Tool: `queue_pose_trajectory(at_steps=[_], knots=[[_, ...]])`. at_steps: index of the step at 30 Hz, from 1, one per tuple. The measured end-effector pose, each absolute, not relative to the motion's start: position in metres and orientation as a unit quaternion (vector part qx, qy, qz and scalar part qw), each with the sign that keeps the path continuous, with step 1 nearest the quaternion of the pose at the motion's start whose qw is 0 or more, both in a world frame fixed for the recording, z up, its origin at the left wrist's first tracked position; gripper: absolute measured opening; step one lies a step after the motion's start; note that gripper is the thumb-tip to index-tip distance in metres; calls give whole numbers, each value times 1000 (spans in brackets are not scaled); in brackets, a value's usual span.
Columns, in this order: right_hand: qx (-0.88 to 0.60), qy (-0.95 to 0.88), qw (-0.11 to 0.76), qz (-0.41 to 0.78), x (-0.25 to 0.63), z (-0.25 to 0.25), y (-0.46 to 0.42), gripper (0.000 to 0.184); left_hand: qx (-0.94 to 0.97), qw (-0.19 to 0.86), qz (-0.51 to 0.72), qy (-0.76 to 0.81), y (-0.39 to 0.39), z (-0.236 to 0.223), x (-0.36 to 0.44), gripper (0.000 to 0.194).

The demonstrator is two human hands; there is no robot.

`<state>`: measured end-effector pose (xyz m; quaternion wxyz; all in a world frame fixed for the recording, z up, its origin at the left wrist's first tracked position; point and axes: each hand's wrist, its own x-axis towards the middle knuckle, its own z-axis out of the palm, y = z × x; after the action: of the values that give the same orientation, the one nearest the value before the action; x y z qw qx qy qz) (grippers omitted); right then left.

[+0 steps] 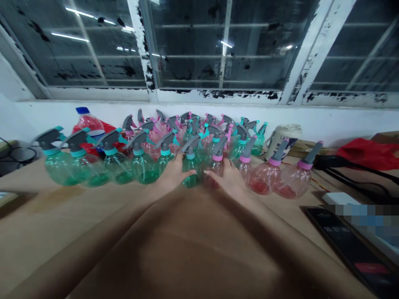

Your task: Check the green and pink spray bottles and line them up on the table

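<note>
Past the bare near stretch of desk (46, 232), the left hand (171, 171) cups a green bottle (190, 180) in the front row, and the right hand (231, 176) a pink bottle (215, 166) just beside it. Each thumb crosses the front while the other fingers bend round the outer side; their tips are partly lost to me, so how hard they press I can't tell. The clear walls look thin: light, I'd guess, slick, slightly squeezable. The round belly or collar should hold better than the trigger. Whether there's liquid inside is unclear. Behind, the rear bottles (213, 130) overlap too much to count.
</note>
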<state>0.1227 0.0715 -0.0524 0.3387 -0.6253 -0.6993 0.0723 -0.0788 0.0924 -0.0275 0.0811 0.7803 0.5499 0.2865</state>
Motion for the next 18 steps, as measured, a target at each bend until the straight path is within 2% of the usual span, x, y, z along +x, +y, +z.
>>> queue_pose_trajectory(at_steps=[8, 14, 18], knots=[[-627, -712, 312, 40, 125, -57, 66, 73, 780, 89, 307, 538, 91, -32, -78, 65], [-621, -729, 289, 14, 123, -59, 40, 70, 777, 81, 349, 518, 46, -31, -87, 64], [-598, -753, 274, -9, 120, -57, 10, 65, 778, 114, 318, 530, 12, -24, -84, 63]])
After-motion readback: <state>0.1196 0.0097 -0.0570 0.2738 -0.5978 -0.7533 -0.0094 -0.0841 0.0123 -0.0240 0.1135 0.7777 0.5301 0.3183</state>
